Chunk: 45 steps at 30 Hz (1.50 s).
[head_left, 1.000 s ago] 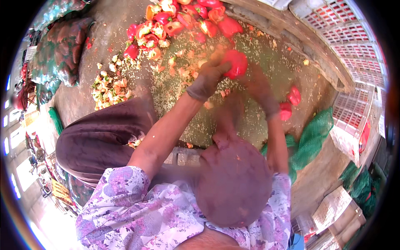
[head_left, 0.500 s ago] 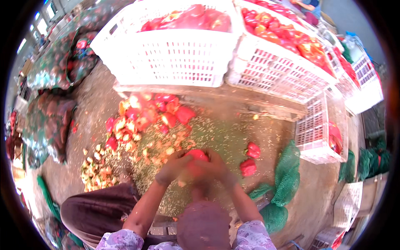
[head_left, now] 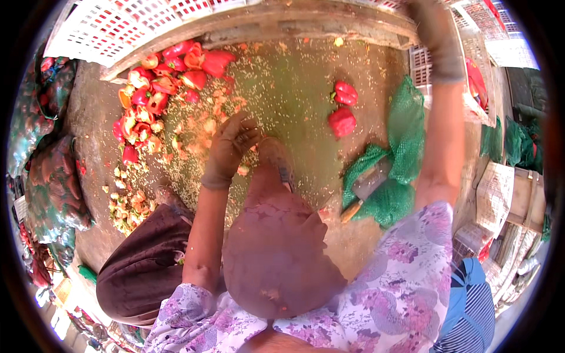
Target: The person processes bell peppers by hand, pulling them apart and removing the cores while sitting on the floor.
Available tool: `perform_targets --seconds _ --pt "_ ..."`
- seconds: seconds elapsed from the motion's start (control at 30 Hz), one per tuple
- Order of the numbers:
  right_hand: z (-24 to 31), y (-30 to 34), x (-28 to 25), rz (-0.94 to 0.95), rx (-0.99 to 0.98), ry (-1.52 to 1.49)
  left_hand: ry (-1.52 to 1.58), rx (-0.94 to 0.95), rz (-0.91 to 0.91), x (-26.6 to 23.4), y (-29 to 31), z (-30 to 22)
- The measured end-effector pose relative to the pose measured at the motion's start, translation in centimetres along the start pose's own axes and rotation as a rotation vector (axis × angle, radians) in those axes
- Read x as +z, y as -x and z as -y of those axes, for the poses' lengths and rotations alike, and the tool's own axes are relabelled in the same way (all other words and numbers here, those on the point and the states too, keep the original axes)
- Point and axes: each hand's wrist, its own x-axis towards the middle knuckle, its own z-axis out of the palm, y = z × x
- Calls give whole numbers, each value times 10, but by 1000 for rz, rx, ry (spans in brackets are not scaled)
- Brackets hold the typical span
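My left hand (head_left: 232,144), in a dull work glove, hangs above the floor by my shoe, its fingers loosely bent and apart with nothing visible in them. My right hand (head_left: 432,35) is stretched far forward to the upper right, over the crates; motion blur hides its fingers and anything in them. Beyond my left hand lies a heap of broken red bell peppers (head_left: 156,103). Two whole-looking red bell peppers (head_left: 343,122) sit on the floor between my hands. Pepper cores (head_left: 132,206) are piled near my left knee.
A white crate (head_left: 118,29) stands on a wooden plank (head_left: 265,29) along the far side. Green mesh sacks (head_left: 406,129) lie at the right, with a broad-bladed tool (head_left: 371,181) on them. Filled mesh sacks (head_left: 56,182) line the left. Seeds litter the floor.
Both hands were together around a red bell pepper; now they are apart. My right hand has swung up and right, and the left stays low. The view has tilted down.
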Motion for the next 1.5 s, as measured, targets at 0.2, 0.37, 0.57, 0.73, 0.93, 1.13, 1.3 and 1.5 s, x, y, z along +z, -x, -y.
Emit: perform_targets --seconds 0.2,0.37,0.57,0.73,0.93,1.13,1.3,1.5 --pt "-205 165 89 236 293 696 -34 -119 -79 -32 -1 21" --pt "-194 151 107 295 549 622 -98 -110 -68 -14 1 23" --pt "-115 142 134 411 524 -183 -198 -138 -57 31 -21 15" --pt "-26 147 175 578 421 -426 -36 -60 101 49 -30 6" --pt "-22 166 210 510 -51 -77 -39 46 104 47 -11 1" --pt "-3 180 229 497 397 -515 -69 152 84 46 1 -2" --pt "10 173 235 525 438 -546 -84 87 154 19 -6 -3" --pt "7 169 245 550 375 -536 -108 56 90 17 -4 -23"
